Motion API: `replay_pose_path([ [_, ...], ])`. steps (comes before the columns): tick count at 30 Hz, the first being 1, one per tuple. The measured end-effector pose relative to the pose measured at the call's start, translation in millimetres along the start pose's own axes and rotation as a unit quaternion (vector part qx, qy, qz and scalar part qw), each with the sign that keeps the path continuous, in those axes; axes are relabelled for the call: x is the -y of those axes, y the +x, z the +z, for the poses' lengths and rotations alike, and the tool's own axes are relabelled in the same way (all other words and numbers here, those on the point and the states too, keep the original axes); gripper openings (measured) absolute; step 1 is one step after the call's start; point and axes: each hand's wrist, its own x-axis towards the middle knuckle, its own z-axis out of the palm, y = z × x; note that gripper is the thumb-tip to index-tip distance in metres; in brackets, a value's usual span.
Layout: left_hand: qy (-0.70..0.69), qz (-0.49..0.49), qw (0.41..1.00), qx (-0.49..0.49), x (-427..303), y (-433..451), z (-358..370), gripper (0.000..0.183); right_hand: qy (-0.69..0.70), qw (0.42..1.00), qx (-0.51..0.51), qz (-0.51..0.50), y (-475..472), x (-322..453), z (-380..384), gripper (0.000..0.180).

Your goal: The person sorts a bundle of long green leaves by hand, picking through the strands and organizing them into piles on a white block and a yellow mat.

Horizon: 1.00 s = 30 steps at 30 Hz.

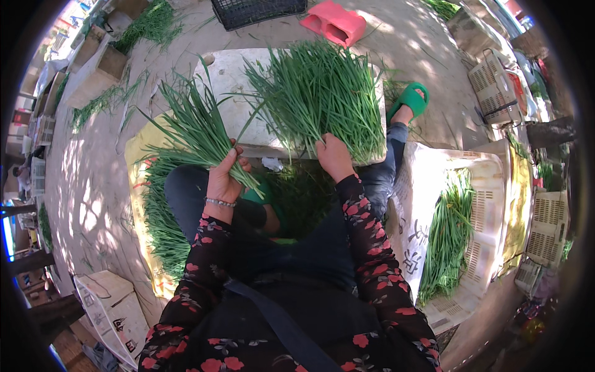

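My left hand [225, 173] is closed around a bunch of green garlic chives [200, 123]. The leaves point up and to the left, and the pale cut ends stick out below my fingers. My right hand [335, 157] pinches the lower ends of some stalks at the near edge of a larger chive pile [320, 88]. That pile lies on the right part of a white, box-like work surface [223, 88] in front of me. My right fingertips are partly hidden, so how many stalks they hold cannot be told.
Beside my left leg, loose chives [162, 223] lie on a yellow sack [139, 195]. To my right, a white plastic crate [483, 223] holds a chive bundle [448, 237]. A red plastic stool [334, 23] and a black crate [260, 11] stand beyond the work surface.
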Motion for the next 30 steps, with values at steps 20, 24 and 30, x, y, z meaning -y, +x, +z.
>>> replay_pose_path([
  [20, 0.067, 0.065, 0.994, -0.064, 36.5, -13.4, 30.0, 0.031, -0.031, 0.959, -0.243, -0.146, -62.7, 52.6, -69.5, 0.014],
  [24, 0.115, -0.013, 0.991, -0.067, 73.4, -16.3, 26.0, 0.024, -0.137, 0.945, -0.179, -0.238, -90.7, 64.5, -22.7, 0.011],
  [30, 0.055, -0.156, 0.976, -0.144, 78.9, -5.6, -9.5, 0.016, -0.124, 0.944, -0.036, -0.304, -136.7, 66.2, -0.5, 0.025],
])
